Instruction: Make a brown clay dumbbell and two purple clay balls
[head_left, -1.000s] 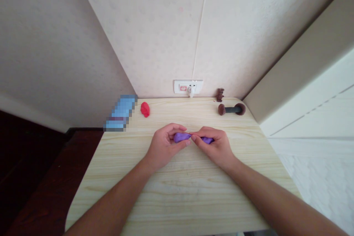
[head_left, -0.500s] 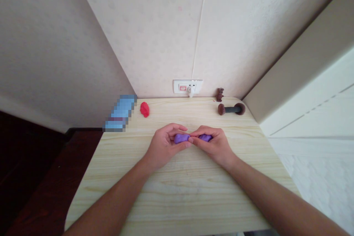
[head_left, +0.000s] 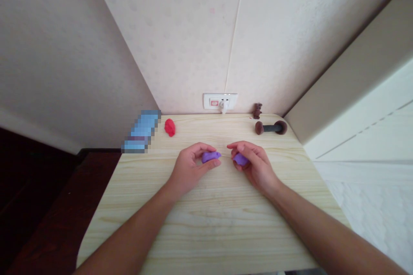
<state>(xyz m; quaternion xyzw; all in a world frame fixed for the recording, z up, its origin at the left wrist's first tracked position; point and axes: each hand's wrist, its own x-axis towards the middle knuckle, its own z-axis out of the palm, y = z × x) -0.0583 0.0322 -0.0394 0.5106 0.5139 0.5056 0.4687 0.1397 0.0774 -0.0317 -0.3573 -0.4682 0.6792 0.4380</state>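
Both my hands hover over the middle of a light wooden table (head_left: pixel 206 223). My left hand (head_left: pixel 190 166) pinches a lump of purple clay (head_left: pixel 210 157) between thumb and fingers. A smaller piece of purple clay (head_left: pixel 240 159) sits in my right hand (head_left: pixel 254 165), fingers curled round it. The two pieces are apart, with a small gap between my hands.
A red clay lump (head_left: pixel 169 127) lies at the back left beside a blurred blue object (head_left: pixel 141 137). A brown dumbbell-shaped clay piece (head_left: pixel 271 127) and a small brown figure (head_left: pixel 257 111) stand at the back right. A wall socket (head_left: pixel 220 101) is behind the table.
The purple clay was one roll held between both hands; it has come apart into two pieces. My hands have drawn away from each other, each keeping a piece.
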